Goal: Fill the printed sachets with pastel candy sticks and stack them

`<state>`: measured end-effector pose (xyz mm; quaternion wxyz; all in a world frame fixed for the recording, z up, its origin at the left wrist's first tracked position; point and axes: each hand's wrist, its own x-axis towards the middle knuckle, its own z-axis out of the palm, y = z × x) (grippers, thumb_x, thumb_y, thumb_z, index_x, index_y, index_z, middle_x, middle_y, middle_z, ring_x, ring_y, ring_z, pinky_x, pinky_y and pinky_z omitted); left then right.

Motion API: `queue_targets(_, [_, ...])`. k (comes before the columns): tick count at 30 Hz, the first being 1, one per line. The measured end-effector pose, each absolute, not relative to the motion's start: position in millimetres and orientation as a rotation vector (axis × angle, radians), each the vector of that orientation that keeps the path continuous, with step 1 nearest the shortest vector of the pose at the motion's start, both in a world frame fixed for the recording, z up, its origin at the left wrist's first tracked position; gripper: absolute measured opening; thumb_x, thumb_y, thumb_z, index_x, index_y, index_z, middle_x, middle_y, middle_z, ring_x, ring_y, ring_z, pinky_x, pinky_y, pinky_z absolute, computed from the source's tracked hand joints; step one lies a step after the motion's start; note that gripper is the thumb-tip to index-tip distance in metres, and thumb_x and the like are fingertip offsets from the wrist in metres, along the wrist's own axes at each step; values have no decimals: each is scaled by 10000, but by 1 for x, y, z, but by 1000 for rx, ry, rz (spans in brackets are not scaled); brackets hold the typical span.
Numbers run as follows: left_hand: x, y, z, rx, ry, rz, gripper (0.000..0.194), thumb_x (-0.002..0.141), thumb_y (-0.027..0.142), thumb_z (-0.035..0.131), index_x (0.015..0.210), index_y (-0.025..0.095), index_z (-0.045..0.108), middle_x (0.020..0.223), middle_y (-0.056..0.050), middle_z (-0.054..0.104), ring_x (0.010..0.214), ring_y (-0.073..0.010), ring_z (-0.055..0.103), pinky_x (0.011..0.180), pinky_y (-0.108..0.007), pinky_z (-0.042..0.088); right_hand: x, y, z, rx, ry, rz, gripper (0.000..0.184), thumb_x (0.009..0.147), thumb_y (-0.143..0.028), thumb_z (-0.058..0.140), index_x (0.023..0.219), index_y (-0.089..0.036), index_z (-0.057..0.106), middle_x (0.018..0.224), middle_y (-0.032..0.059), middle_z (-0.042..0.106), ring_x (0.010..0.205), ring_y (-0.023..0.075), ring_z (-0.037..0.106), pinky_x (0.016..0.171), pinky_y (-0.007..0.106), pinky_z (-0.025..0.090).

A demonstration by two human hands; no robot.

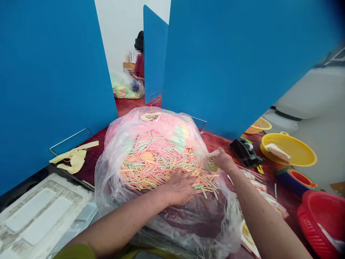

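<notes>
A large clear plastic bag (110, 187) lies wide open in front of me, full of thin pastel sticks (153, 162) in pink, orange and pale green. My left hand (182, 185) rests on the near side of the heap, fingers spread and touching the loose sticks. At the bag's right edge, my right hand (225, 159) is closed on a small clear packet (212, 164) with a yellow-green print. What is inside that packet cannot be made out. Another printed packet (151, 117) lies on top of the bag's far side.
Blue partitions (215, 64) on wire feet stand behind the bag. To the right are a black tape dispenser (245, 153), a yellow basket (302, 151), a red basket (309, 216) and printed packets. Yellow gloves (77, 161) and a white lid (40, 216) lie left. A person (139, 66) sits beyond.
</notes>
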<state>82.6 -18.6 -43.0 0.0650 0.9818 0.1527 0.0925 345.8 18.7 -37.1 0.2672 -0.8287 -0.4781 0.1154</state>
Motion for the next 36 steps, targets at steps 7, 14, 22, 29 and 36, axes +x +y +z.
queue_targets(7, [59, -24, -38, 1575, 687, 684, 346, 795, 363, 531, 1087, 179, 557, 1054, -96, 587, 965, -211, 540, 817, -326, 409, 297, -36, 1, -1623, -1080, 671, 635, 640, -235, 563, 1241, -196, 362, 910, 61, 629, 692, 181, 614, 564, 289, 478])
queue_targets(14, [56, -51, -45, 927, 690, 794, 415, 672, 304, 681, 1030, 149, 540, 899, -65, 640, 760, -179, 610, 692, -295, 471, 197, -93, -42, -1328, -1180, 843, 430, 769, -360, 507, 1177, -236, 454, 1054, 68, 617, 901, 179, 601, 720, 308, 502])
queue_targets(22, [37, -53, -45, 946, 702, 604, 349, 636, 285, 711, 925, 125, 597, 802, -49, 657, 615, -134, 598, 576, -241, 460, 253, -86, -9, -1671, -1612, 437, 221, 765, -373, 523, 863, -201, 621, 786, 36, 647, 701, 160, 588, 653, 283, 478])
queue_targets(29, [33, -48, -40, 789, 592, 689, 460, 633, 291, 733, 1041, 148, 578, 927, -70, 651, 753, -158, 612, 681, -259, 466, 201, -82, -27, -1266, -1333, 1070, 308, 813, -396, 508, 1062, -221, 554, 905, 18, 628, 763, 139, 584, 638, 248, 487])
queue_targets(36, [34, -52, -45, 656, 535, 743, 461, 719, 417, 637, 1086, 151, 550, 1033, -123, 623, 822, -218, 609, 588, -267, 477, 189, -86, -40, -1209, -939, 1017, 310, 810, -387, 524, 1071, -221, 512, 932, 38, 627, 746, 153, 597, 585, 256, 486])
